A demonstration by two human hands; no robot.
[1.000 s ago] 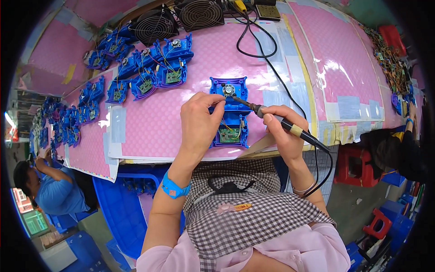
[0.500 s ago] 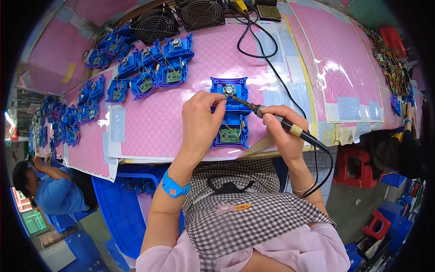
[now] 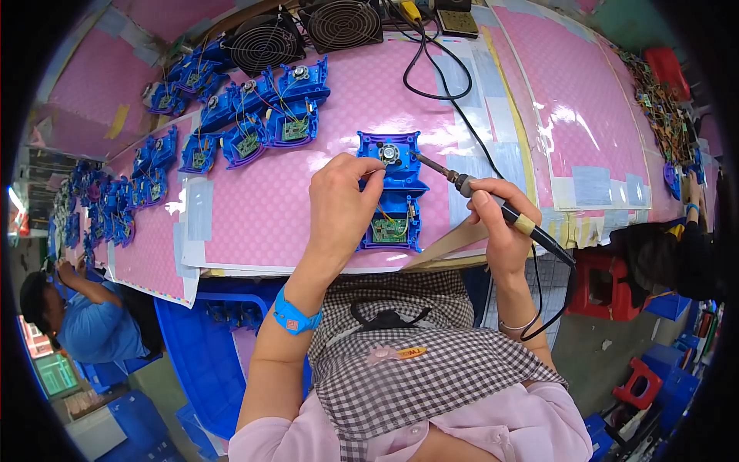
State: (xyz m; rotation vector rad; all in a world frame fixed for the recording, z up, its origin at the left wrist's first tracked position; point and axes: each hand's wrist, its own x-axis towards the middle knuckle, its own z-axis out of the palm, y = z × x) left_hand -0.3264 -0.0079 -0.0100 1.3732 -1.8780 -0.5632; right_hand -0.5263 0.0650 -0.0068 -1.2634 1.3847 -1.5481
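An opened blue plastic housing (image 3: 409, 183) in two halves lies in front of me on the pink table cover. Its far half carries a small round speaker (image 3: 389, 153); a green circuit board (image 3: 389, 230) with thin wires sits in the near half. My left hand (image 3: 339, 208) is closed in a pinch beside the speaker, on what looks like a thin wire (image 3: 372, 170), mostly hidden by the fingers. In my right hand (image 3: 499, 223) is a soldering iron (image 3: 459, 182), held like a pen. Its tip is at the right edge of the far half, away from the speaker.
Several similar housings (image 3: 292, 127) stand at the left. Two black fans (image 3: 265, 46) are at the back, near a soldering sponge tray (image 3: 457, 23). The iron's black cord (image 3: 481, 142) crosses the table. A blue bin (image 3: 196, 362) is below left; other people work on both sides.
My right hand has drawn the soldering iron back to the right, its tip leaving the speaker. The left hand has stayed in its pinch at the same place.
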